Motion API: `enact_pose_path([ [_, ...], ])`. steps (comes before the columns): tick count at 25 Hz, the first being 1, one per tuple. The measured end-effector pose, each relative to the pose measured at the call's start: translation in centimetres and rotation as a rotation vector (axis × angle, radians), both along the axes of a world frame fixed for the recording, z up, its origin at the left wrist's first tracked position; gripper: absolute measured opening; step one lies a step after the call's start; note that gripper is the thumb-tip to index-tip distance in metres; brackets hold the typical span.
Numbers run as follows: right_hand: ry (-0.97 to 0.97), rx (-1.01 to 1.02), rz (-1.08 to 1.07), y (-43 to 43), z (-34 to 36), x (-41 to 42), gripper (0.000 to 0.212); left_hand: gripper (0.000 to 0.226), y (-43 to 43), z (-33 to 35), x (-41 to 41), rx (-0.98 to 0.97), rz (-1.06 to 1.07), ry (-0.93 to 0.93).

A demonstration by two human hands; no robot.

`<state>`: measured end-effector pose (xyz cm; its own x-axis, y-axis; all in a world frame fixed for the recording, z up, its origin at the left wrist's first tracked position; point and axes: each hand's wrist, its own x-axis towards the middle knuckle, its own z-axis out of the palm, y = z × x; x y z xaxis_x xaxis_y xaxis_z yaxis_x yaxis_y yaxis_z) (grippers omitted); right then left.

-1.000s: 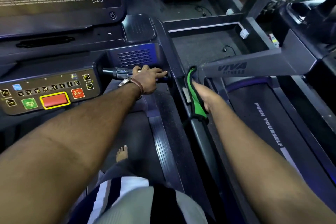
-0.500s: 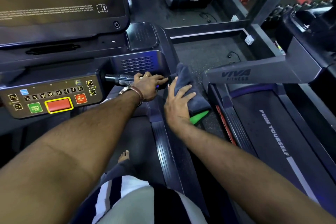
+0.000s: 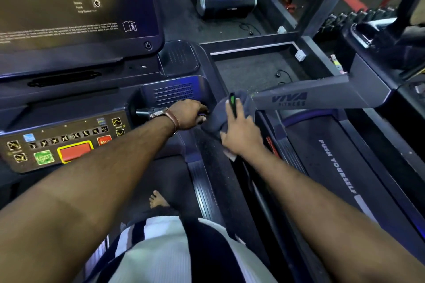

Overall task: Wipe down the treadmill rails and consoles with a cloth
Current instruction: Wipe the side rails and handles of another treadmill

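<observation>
A dark grey cloth [image 3: 218, 115] with a green patch is bunched over the front end of the treadmill's right side rail [image 3: 259, 202]. My right hand [image 3: 241, 135] presses down on the cloth, fingers spread over it. Just to the left, my left hand [image 3: 186, 114] is closed around the short handlebar grip [image 3: 143, 112] that sticks out beside the console. The console's button panel [image 3: 66, 142] with a red button and a green one lies at the left, under the large dark screen [image 3: 69, 7].
A neighbouring treadmill stands at the right, with its "VIVA FITNESS" arm [image 3: 310, 97] close above the cloth and its belt [image 3: 340, 167] marked "PUSH YOURSELF". A bare foot [image 3: 157, 200] rests on the belt below. Cables and a white socket [image 3: 300, 55] lie on the floor ahead.
My right hand brought the cloth from the lower rail up and left to the rail's front end, close to my left hand. My left hand kept its hold on the grip.
</observation>
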<state>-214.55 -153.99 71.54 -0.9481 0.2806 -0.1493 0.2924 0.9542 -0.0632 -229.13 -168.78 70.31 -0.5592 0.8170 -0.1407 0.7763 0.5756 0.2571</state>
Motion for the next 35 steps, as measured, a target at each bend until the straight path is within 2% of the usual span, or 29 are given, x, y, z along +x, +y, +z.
enact_pose_path([
  [2, 0.001, -0.354, -0.174, 2.1, 0.2, -2.5, 0.088, 0.039, -0.4, -0.1, -0.5, 0.047, 0.001, -0.082],
  [3, 0.055, -0.575, -0.265, 2.6, 0.6, -2.7, 0.076, 0.040, -0.5, -0.1, -0.8, 0.058, 0.020, -0.103],
  [5, 0.174, -0.975, -0.441, 3.1, 0.9, -1.5, 0.039, 0.042, -0.5, 0.1, -1.1, 0.087, 0.033, -0.131],
  [7, 0.103, -1.205, -0.601, 3.1, 1.3, 0.2, 0.019, 0.039, -0.3, 0.1, -1.3, 0.122, 0.037, -0.168],
  [9, 0.019, -1.360, -0.764, 3.1, 2.1, 0.2, 0.025, 0.037, -0.2, 0.1, -1.3, 0.125, 0.058, -0.175],
  [10, -0.013, -1.462, -0.838, 3.0, 2.6, -0.1, 0.035, 0.037, -0.3, 0.1, -1.2, 0.120, 0.069, -0.177],
  [12, -0.033, -1.544, -0.917, 3.2, 2.1, -1.2, 0.053, 0.038, -0.2, 0.0, -1.1, 0.114, 0.075, -0.175],
  [15, -0.009, -1.463, -0.813, 2.5, 2.6, -1.5, 0.052, 0.038, -0.2, 0.0, -1.1, 0.096, 0.079, -0.164],
  [16, -0.021, -1.311, -0.720, 2.3, 2.5, -1.2, 0.052, 0.038, -0.2, 0.0, -1.2, 0.090, 0.084, -0.161],
  [17, -0.042, -1.037, -0.604, 2.2, 2.0, -0.9, 0.059, 0.038, -0.1, 0.1, -1.1, 0.082, 0.089, -0.159],
  [19, -0.068, -0.333, -0.414, 1.1, 0.3, -0.1, 0.069, 0.039, -0.1, 0.2, -0.9, 0.078, 0.101, -0.154],
  [20, -0.043, -0.023, -0.333, -0.8, -0.4, 0.4, 0.066, 0.039, -0.1, 0.2, -0.8, 0.078, 0.107, -0.153],
  [21, -0.026, 0.201, -0.242, -2.8, -1.2, 1.0, 0.063, 0.039, -0.1, 0.3, -0.6, 0.079, 0.111, -0.150],
  [22, -0.049, 0.347, -0.144, -5.1, -1.5, 1.8, 0.060, 0.039, -0.2, 0.4, -0.5, 0.079, 0.116, -0.141],
  [25, -0.330, 0.658, 0.307, -8.0, -3.3, 4.1, 0.056, 0.036, -0.5, 0.4, -0.1, 0.071, 0.110, -0.107],
  [26, -0.367, 0.706, 0.369, -7.8, -3.4, 3.9, 0.055, 0.035, -0.6, 0.4, 0.1, 0.073, 0.109, -0.097],
  [28, -0.267, 0.627, 0.322, -6.7, -2.6, 2.7, 0.052, 0.035, -0.7, 0.5, 0.2, 0.078, 0.118, -0.083],
  [30, -0.066, 0.350, 0.121, -4.3, -1.4, 1.2, 0.064, 0.036, -0.8, 0.4, -0.1, 0.068, 0.133, -0.109],
  [32, -0.040, 0.004, -0.065, -0.5, -0.1, -0.5, 0.100, 0.037, -0.8, 0.4, -0.3, 0.052, 0.150, -0.136],
  [33, -0.053, -0.166, -0.136, 1.2, 0.4, -1.4, 0.108, 0.036, -0.8, 0.4, -0.2, 0.049, 0.152, -0.136],
  [34, -0.065, -0.264, -0.191, 2.2, 0.8, -2.3, 0.108, 0.034, -0.7, 0.4, 0.0, 0.047, 0.153, -0.128],
  [35, -0.065, -0.278, -0.221, 2.6, 0.8, -3.0, 0.103, 0.032, -0.6, 0.4, 0.1, 0.046, 0.153, -0.125],
])
